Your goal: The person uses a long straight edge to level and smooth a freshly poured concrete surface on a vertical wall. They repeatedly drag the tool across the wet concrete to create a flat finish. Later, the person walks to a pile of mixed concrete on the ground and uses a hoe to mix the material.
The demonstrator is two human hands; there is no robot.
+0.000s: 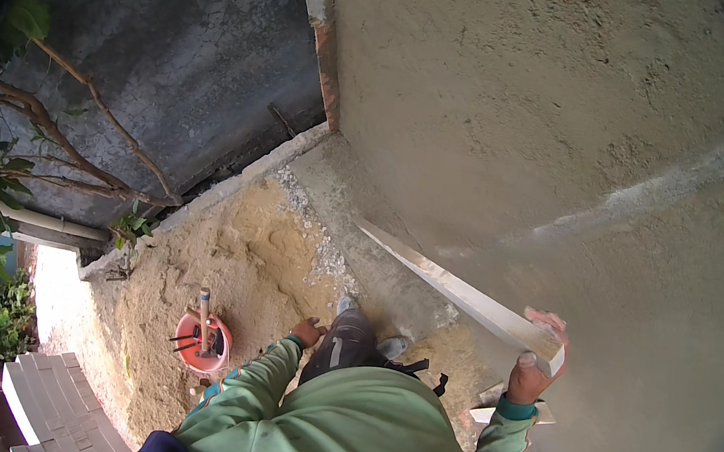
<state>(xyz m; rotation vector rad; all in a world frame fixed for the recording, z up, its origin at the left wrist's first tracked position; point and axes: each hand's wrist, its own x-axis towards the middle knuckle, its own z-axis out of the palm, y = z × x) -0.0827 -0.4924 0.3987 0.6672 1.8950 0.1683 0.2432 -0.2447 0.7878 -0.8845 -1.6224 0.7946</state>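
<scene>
My right hand (535, 357) grips the near end of a long, pale straightedge (464, 293), thumb on one side and fingers wrapped over the other. From there the bar slants away to the upper left, its far end low by the plastered wall (529, 92). A lighter streak runs across the wall's rough grey-beige surface. Beside my dark-trousered leg, my left hand (307, 331) hangs with its fingers a little apart and nothing visible in it. Both forearms are in green sleeves.
A red bucket (216, 352) holding a wooden-handled tool (204, 307) stands on sandy ground (172, 329) at my left. Beyond it are a low concrete edge (239, 179), bare branches (80, 154) and a dark wall (185, 35). Grey paving (65, 392) lies lower left. Pale scraps (544, 413) rest near my right forearm.
</scene>
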